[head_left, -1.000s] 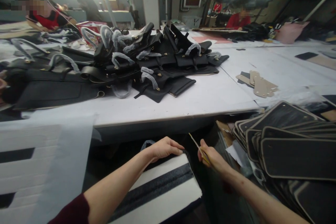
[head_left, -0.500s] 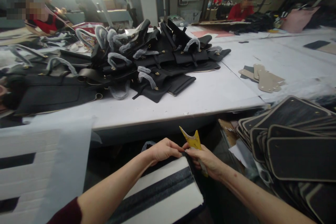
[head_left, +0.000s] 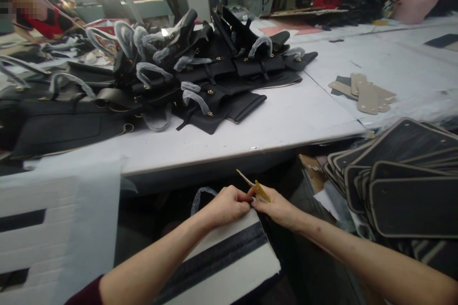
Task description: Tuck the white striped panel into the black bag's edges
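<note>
A bag [head_left: 229, 267] with a white panel and a broad dark stripe lies tilted at my lap, partly under my left forearm. My left hand [head_left: 231, 204] is closed, pinching the upper dark edge near its corner. My right hand [head_left: 275, 206] meets it there, fingertips pinched on the same edge; the exact spot between them is hidden. Tucked in the right hand is a yellow fork-ended tool [head_left: 262, 191], its two points sticking out up and left. Behind the left hand rises a plastic-wrapped handle loop [head_left: 200, 198].
Black bags [head_left: 214, 71] with wrapped handles are heaped on the white table [head_left: 286, 119]. Beige and grey pieces [head_left: 368, 95] lie to their right. Dark panels with pale edges [head_left: 415, 205] are stacked at right. A striped white sheet [head_left: 43, 238] is at left. Co-workers sit beyond.
The yellow tool has turned in my right hand, now showing narrower and pointing more left. Both hands stay together at the bag's edge. The view has tilted slightly downward.
</note>
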Available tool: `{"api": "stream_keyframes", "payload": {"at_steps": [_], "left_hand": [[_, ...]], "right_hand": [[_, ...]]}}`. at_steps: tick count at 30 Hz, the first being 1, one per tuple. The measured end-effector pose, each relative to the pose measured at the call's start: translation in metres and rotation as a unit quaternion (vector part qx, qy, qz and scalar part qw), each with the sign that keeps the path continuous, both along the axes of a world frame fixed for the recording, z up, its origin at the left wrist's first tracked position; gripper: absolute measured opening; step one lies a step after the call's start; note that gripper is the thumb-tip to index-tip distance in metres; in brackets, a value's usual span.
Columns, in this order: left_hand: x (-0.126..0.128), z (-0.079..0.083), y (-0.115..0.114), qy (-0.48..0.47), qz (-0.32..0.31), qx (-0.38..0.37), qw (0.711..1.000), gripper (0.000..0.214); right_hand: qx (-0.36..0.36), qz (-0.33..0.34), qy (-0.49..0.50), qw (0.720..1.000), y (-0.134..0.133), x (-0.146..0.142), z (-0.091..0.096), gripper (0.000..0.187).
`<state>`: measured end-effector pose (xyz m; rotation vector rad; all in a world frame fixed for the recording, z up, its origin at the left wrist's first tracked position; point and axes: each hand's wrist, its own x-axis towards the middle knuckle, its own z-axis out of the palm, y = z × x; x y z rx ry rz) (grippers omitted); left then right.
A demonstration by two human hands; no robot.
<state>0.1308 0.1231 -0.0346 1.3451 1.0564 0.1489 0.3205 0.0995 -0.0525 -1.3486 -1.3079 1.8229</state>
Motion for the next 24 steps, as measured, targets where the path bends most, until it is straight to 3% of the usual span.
{"api": "stream_keyframes", "payload": {"at_steps": [5, 8, 13, 18, 24], "left_hand": [[-0.008, 0.008, -0.002, -0.058, 0.018, -0.081, 0.995, 0.026], [-0.013, 0.011, -0.004, -0.086, 0.039, -0.110, 0.989, 0.030], [-0.014, 0.008, -0.004, -0.096, 0.061, -0.127, 0.985, 0.033], [-0.010, 0.001, -0.001, -0.072, 0.017, -0.063, 0.995, 0.026], [-0.007, 0.000, 0.004, -0.052, -0.002, 0.018, 0.998, 0.024]], "right_hand": [[-0.103, 0.061, -0.012, 0.993, 0.004, -0.003, 0.010, 0.030], [-0.107, 0.085, -0.030, 0.990, 0.007, -0.004, 0.016, 0.036], [-0.028, 0.113, -0.064, 0.991, 0.012, -0.002, 0.017, 0.035], [0.084, 0.149, -0.089, 0.981, 0.021, 0.000, 0.011, 0.026], [0.128, 0.165, -0.144, 0.967, 0.022, 0.001, 0.005, 0.017]]}}
